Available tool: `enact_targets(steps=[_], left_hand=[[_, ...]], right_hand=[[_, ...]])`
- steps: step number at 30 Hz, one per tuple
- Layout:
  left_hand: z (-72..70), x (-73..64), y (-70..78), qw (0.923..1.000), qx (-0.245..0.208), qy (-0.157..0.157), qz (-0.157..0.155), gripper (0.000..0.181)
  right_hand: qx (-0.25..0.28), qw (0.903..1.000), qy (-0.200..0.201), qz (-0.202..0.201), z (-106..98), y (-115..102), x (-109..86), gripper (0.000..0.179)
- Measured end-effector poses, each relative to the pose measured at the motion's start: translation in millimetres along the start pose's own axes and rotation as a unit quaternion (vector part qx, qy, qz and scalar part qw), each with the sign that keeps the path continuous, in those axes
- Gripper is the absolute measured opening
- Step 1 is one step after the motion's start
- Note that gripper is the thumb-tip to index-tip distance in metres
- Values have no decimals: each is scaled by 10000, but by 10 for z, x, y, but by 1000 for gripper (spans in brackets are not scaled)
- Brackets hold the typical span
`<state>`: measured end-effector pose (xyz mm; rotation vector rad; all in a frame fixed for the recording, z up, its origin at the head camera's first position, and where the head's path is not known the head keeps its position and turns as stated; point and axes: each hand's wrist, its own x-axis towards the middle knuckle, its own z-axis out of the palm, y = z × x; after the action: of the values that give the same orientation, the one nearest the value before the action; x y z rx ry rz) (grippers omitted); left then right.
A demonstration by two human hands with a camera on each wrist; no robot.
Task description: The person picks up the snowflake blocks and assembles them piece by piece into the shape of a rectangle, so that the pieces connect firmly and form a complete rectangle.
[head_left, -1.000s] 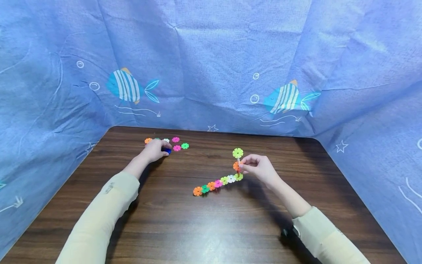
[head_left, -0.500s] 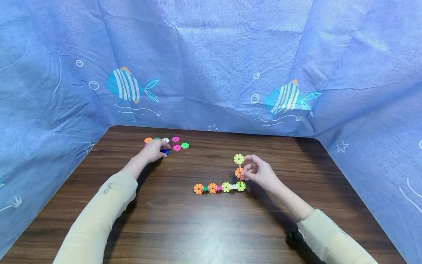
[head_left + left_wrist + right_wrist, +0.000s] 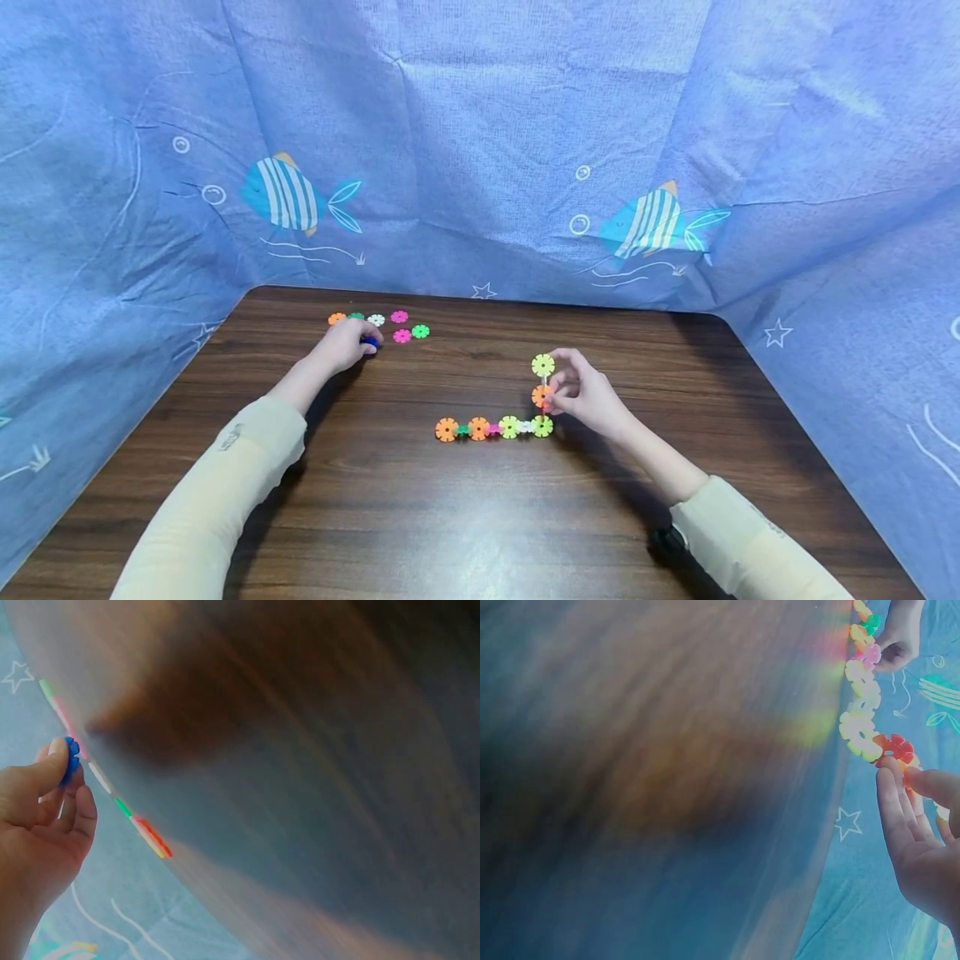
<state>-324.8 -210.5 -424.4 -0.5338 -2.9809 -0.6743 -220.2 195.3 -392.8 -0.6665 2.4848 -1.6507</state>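
Chain (image 3: 478, 429) of linked, flower-like discs bends into an L over the middle of a wooden table (image 3: 360, 517), its pieces alternating face-on and edge-on as the slots interlock, though whether every part touches the wood cannot be told. On the leg pointing away from the person, the right hand (image 3: 588, 400) pinches the rim of an orange disc (image 3: 542, 396) between thumb and fingertips drawn nearly together, a red disc (image 3: 892, 746) just beside them, a hold that likely steadies the L near its corner. The left hand (image 3: 345, 343), well apart, holds a blue disc (image 3: 71, 761) between thumb and finger, the gap no wider than the piece, other fingers loosely bent; that rim grip probably leaves slots exposed. Loose discs (image 3: 402, 336) in several colors lie around that hand near the table's far edge, perhaps grouped there to stay out of the chain's way. Beyond hangs a fish-printed cloth (image 3: 480, 125), bounding reach at the back and both flanks, while the broad stretch of wood between the hands appears to offer the easiest sideways travel
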Motion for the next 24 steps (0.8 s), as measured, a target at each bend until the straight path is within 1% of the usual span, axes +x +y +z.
enact_targets(steps=[3,7,11,14,16,18,23,24], left_hand=[[-6,-14,40,9997,-188,133,-43,15],[-22,-45,135,9987,-401,301,1,15],[-47,-76,265,9977,-542,412,17,15],[-74,-103,379,9958,-769,492,33,16],[-87,-122,455,9940,-941,563,48,16],[-100,-144,537,9916,-1129,634,72,15],[-105,-198,735,9877,-1366,754,140,14],[-106,-209,773,9870,-1399,771,168,14]], right_hand=[[71,10000,-8,37,19,-12,22,59],[148,9999,49,16,40,19,59,59],[193,9997,155,-8,60,152,112,61],[9,9997,240,-18,68,261,144,61],[-119,9995,289,-22,75,287,151,59],[-228,9993,293,-17,85,213,137,56],[-341,9989,316,-28,80,208,137,45],[-363,9988,323,-63,72,245,144,43]])
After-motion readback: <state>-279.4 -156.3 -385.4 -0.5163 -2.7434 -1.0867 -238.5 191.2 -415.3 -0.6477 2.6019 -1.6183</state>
